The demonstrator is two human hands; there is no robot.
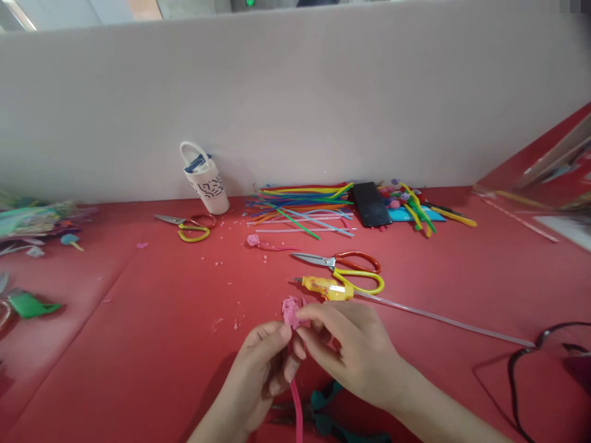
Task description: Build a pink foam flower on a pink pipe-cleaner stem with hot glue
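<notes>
Flower-like pink head (291,309) on pink stem (297,403), lower centre: mostly gathered, edges seemingly unfinished. Left hand (264,360) pinching stem near head; right hand (355,344) touching head, grip unclear. Similar pink piece (253,240), centre: apparently complete.

From here the light looks soft and moderately bright, its source out of sight. Faint shadows fall beside the left hand (268,363) on the red tabletop (138,344). Small glints sit on the glue gun (325,288). The far edges look stretched and smeared, and fine detail is slightly soft.
</notes>
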